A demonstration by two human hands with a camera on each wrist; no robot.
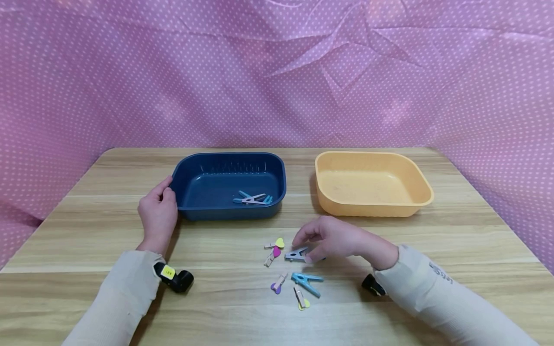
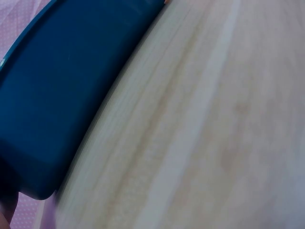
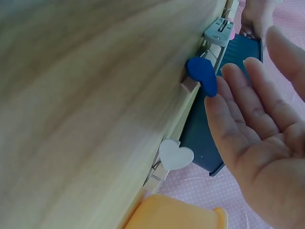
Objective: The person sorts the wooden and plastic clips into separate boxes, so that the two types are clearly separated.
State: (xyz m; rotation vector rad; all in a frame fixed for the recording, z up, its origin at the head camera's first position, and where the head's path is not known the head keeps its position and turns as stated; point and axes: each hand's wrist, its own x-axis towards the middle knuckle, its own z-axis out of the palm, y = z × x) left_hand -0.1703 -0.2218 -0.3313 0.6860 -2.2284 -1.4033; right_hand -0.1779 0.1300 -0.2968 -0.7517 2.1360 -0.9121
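At the left end of a blue plastic basin (image 1: 229,215), my left hand (image 1: 158,211) holds the side wall by the rim. Inside that basin lie a pale clothespin (image 1: 253,200) and a light blue clothespin (image 1: 268,200). My right hand (image 1: 333,236) hovers over a grey clothespin (image 1: 295,255), thumb close beside it. In the right wrist view its fingers are spread and nothing is in them. Near it there are a blue heart clip (image 3: 202,76) and a white heart clip (image 3: 176,153). A light blue clothespin (image 1: 306,283) lies nearer the front.
A yellow basin (image 1: 372,210) stands at the back right. Small wooden heart pegs lie on the wooden table (image 1: 233,307): a magenta one (image 1: 276,251), a purple one (image 1: 277,287) and yellow ones (image 1: 280,243). Pink dotted cloth (image 1: 277,96) hangs behind.
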